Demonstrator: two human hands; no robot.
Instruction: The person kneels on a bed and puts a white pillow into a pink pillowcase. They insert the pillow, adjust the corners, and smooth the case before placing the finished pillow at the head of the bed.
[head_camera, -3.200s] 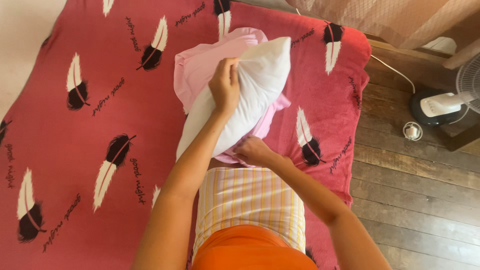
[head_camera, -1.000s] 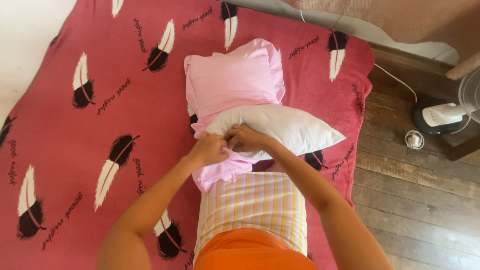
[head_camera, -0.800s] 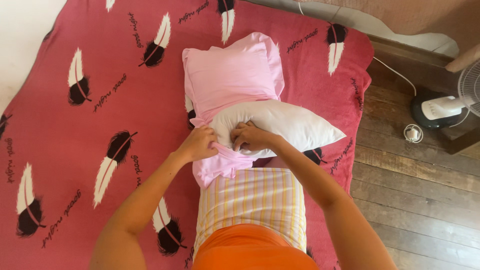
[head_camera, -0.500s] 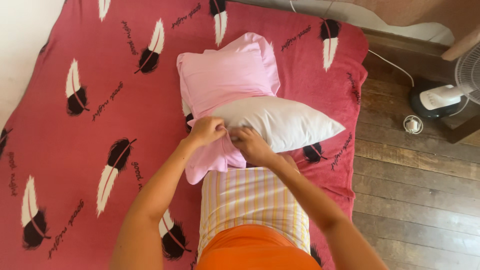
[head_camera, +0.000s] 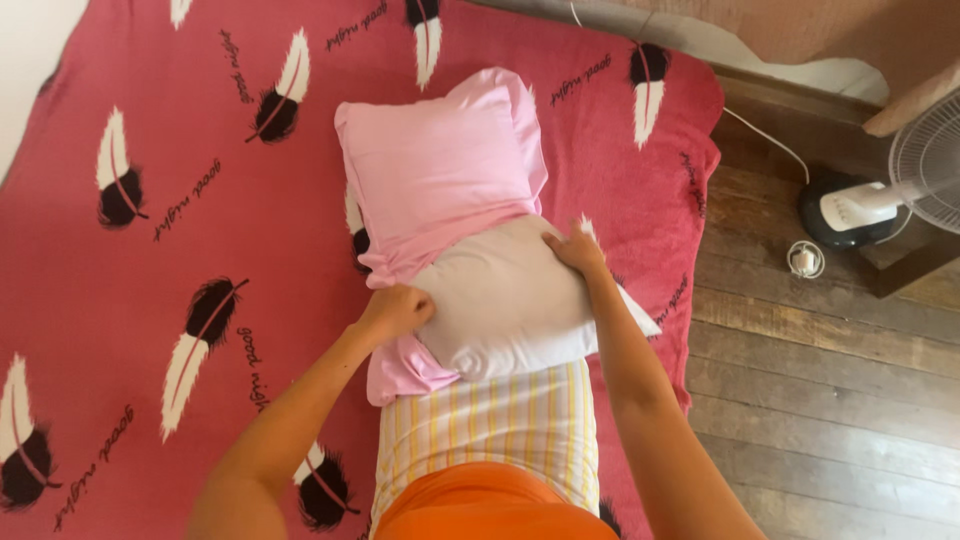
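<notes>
Your left hand (head_camera: 398, 310) is bunched into a fist on the open edge of the pink pillowcase (head_camera: 440, 175), gripping the loose fabric right where it meets the white pillow (head_camera: 505, 300). Your right hand (head_camera: 572, 248) is on the other side, fingers spread and pressed flat against the pillow's top right corner, touching it more than gripping it.

The pillow lies across the near edge of the bed, right in front of you. Its far end is tucked under the mouth of the pillowcase, and the rest sticks out bare towards you. The pillowcase itself stretches away from you over the red blanket (head_camera: 150, 300), with its frilled edge at the far end and a flap of pink hanging down just below your left fist. The lower edge of the pillow sits against your striped yellow top (head_camera: 500, 425).

The blanket has a pattern of black and white feathers and covers the whole bed. Off to the right is a wooden floor (head_camera: 800, 400), with a white and black fan (head_camera: 880, 200) standing well apart from the bed, a small round thing (head_camera: 805, 260) just beside its base, and a white cable (head_camera: 765, 135) running along the floor near the wall.
</notes>
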